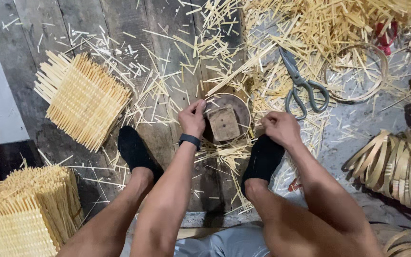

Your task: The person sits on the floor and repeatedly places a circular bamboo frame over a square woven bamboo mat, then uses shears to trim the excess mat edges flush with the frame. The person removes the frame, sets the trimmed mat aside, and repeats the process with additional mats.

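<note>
Dark wooden floorboards [96, 19] are lying littered with pale bamboo offcuts [281, 43]. Between the person's black-socked feet, a wooden block [223, 123] is sitting inside a round bamboo ring [241, 105]. Left hand [192, 116] is curling its fingers onto the ring's left edge, pinching it. Right hand [280, 127] is resting closed just right of the ring; what it holds cannot be told. Grey scissors [300, 83] are lying nearby, and a woven bamboo mat [84, 97] is lying well to the left.
</note>
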